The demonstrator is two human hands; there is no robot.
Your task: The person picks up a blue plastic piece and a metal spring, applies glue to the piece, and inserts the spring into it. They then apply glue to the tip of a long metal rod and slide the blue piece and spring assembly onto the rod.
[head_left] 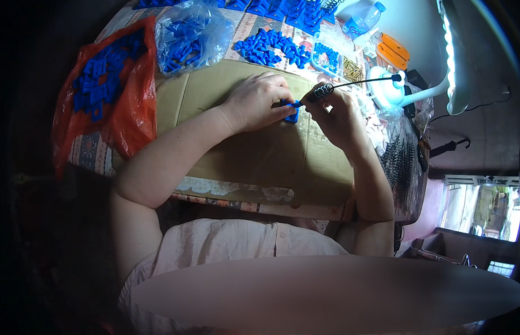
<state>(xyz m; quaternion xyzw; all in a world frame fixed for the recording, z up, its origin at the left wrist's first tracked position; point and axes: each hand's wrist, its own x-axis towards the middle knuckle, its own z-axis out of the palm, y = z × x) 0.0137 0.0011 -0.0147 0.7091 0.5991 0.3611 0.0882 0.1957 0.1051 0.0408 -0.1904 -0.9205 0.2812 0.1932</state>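
A small blue plastic part (292, 116) lies on the cardboard sheet, pinched in the fingers of my left hand (259, 101). My right hand (339, 114) is closed on a black rod with a coil (321, 91), whose thin shaft runs off to the right and ends in a small dark tip. The rod's lower end meets the blue part or comes very close to it; the exact contact is too small to make out.
Beyond the cardboard (243, 156) lie loose blue pieces (265, 47), a clear bag (193, 36) and a box of tiny blue parts (326, 58). A red bag (140, 106) of blue frames sits left. Brass-coloured pins (352, 71), a lit lamp (385, 86) and black coiled rods (399, 162) are right.
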